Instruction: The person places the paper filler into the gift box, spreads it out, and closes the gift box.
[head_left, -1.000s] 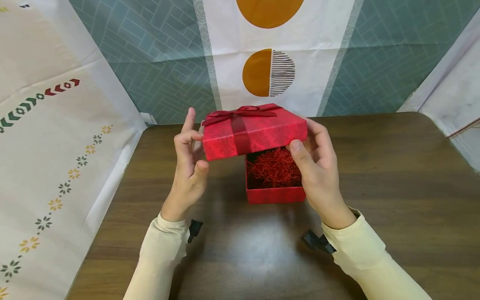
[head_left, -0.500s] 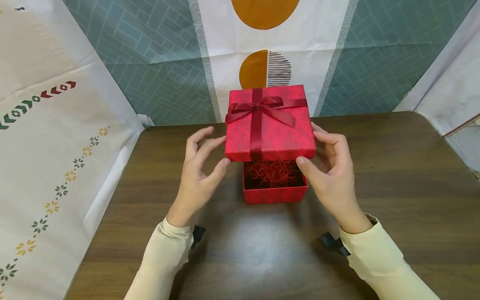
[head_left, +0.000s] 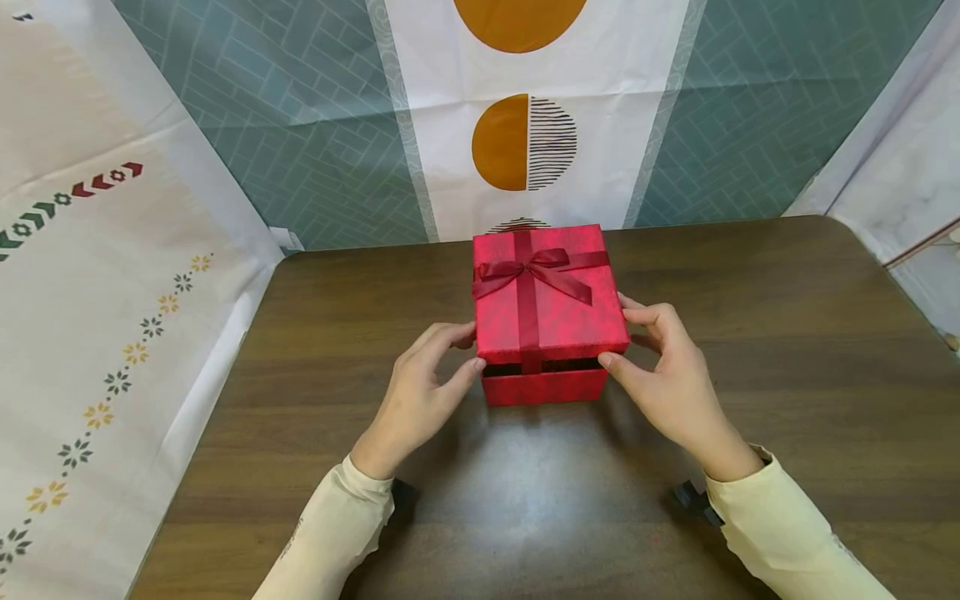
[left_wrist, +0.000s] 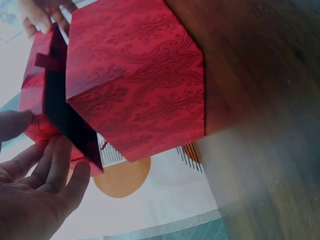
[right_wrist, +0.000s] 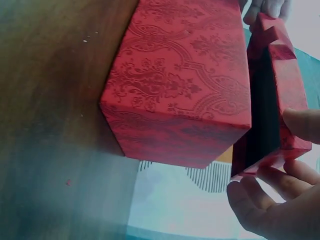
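Note:
A red patterned gift box lid, topped with a dark red ribbon bow, is held level just above its matching box base. A dark gap shows between lid and base along the front. My left hand pinches the lid's left front corner, thumb on the front face and fingers along the side. At the opposite corner, my right hand grips the lid the same way. Both wrist views show the lid's dark inside and the patterned walls of the base. The box's contents are hidden.
The box stands on a brown wooden table. Behind the table hangs a teal and white cloth with orange circles. A pale patterned cloth borders the left side. A small red shred lies on the tabletop.
The lid has levelled out, shifted slightly right and come down over the base, covering the red shredded paper. My left hand has gone from loose, spread fingers to pinching the lid's corner.

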